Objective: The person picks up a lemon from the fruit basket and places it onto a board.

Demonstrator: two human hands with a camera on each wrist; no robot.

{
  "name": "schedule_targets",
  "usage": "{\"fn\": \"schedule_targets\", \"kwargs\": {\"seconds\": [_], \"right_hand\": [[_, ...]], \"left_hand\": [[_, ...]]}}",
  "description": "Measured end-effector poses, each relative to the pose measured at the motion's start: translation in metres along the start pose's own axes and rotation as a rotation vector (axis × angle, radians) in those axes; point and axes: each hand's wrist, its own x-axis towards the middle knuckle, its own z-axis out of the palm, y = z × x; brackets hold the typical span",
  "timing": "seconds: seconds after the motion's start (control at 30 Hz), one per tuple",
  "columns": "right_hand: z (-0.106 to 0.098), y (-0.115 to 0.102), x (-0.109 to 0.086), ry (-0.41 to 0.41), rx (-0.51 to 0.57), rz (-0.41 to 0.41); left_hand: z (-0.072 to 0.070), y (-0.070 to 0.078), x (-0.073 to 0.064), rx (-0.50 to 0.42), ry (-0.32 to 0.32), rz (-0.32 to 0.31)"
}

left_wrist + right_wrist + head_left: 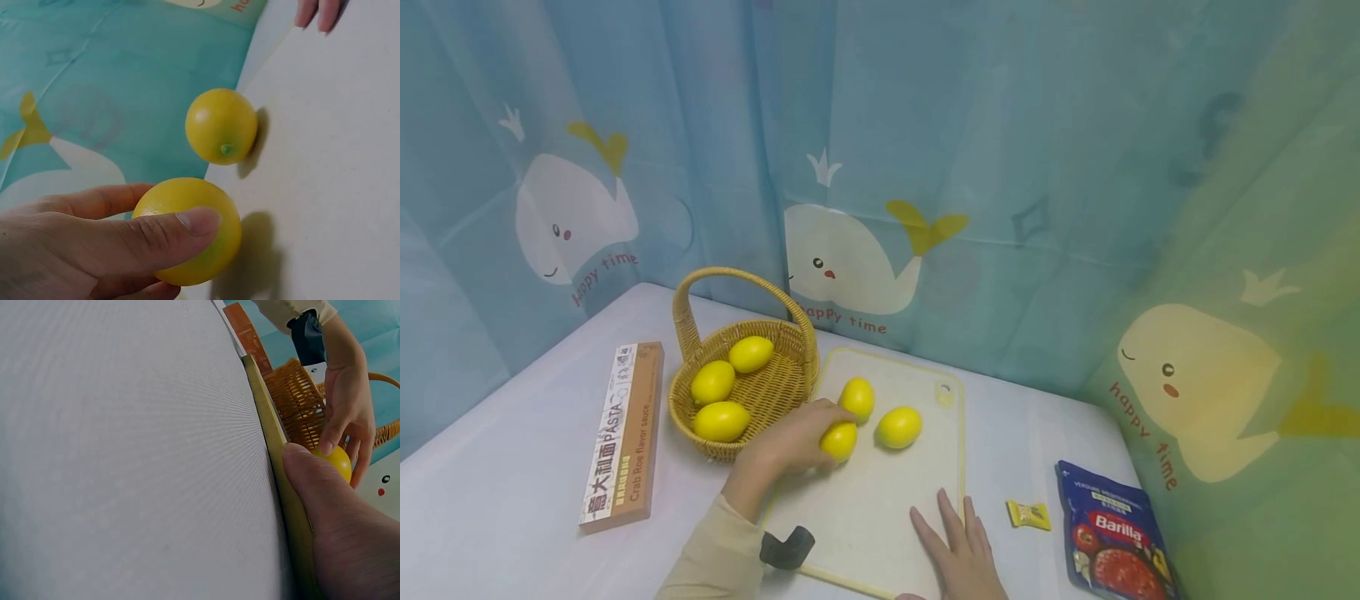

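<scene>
My left hand (pixel 801 437) grips a yellow lemon (pixel 187 231) between thumb and fingers, over the left side of the white cutting board (pixel 857 517). In the left wrist view, a shadow lies beside this lemon. Two more lemons sit on the board: one (pixel 857 398) just beyond the held one, the other (pixel 899 427) to its right. Left of the hand stands a wicker basket (pixel 782 387) with three lemons (pixel 721 422) inside. My right hand (pixel 962 554) rests with fingers spread on the board's near right part, its thumb (pixel 312 475) along the near edge.
A pasta box (pixel 621 437) lies left of the basket, whose tall handle (pixel 745 273) arches upward. Right of the board are a small yellow packet (pixel 1028 515) and a blue Barilla pouch (pixel 1116 533). A whale-print curtain (pixel 1015 292) hangs behind the table.
</scene>
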Motion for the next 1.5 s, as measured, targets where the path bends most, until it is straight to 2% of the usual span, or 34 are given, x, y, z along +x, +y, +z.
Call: {"fn": "schedule_targets", "kwargs": {"seconds": [0.4, 0.6, 1.03, 1.23, 1.5], "right_hand": [[-0.0009, 0.0005, 0.0011, -0.021, -0.014, 0.015], [-0.0008, -0.0003, 0.0013, -0.033, -0.014, 0.023], [0.0046, 0.0036, 0.0012, 0.030, -0.023, -0.018], [0.0053, 0.0038, 0.0019, 0.032, -0.031, -0.015], [0.0067, 0.0044, 0.0008, 0.049, -0.033, -0.017]], "left_hand": [[0.0036, 0.0033, 0.0019, 0.028, 0.020, 0.010], [0.0049, 0.0028, 0.0024, 0.014, 0.035, -0.002], [0.0066, 0.0043, 0.0045, 0.016, 0.067, -0.031], [0.0082, 0.0046, 0.0047, 0.017, 0.092, -0.047], [0.0091, 0.0054, 0.0052, 0.015, 0.084, -0.081]]}}
